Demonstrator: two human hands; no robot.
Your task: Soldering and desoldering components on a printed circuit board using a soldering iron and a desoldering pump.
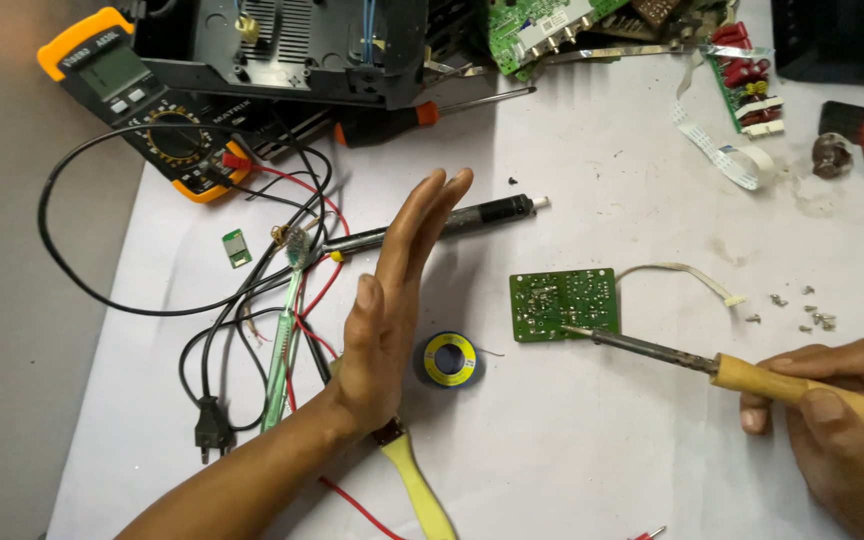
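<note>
Head view, read from the left: a yellow multimeter (142, 100) lies at the desk's (592, 460) ten o'clock corner, black and red leads (252, 300) trailing down from it. Your left hand (392, 300) stands on edge near the centre, flat and fully open, fingers together pointing to about one o'clock, gripping nothing. A yellow-handled tool (422, 490) shows just below its wrist, and a dark pen-shaped tool (452, 220) runs behind its fingers. Just beside the palm, at four o'clock from it, lies a solder spool (450, 358). Next comes the green circuit board (564, 304), at three o'clock from that hand and apart from it. Your right hand (837, 420), at the four o'clock edge, is closed around the wooden handle of the soldering iron (712, 362). The iron's long axis runs toward ten o'clock, tip touching the board's lower edge. So the board lies at ten o'clock from your right hand, between both hands, somewhat closer to the left. Small screws (802, 310) lie scattered at three o'clock.
</note>
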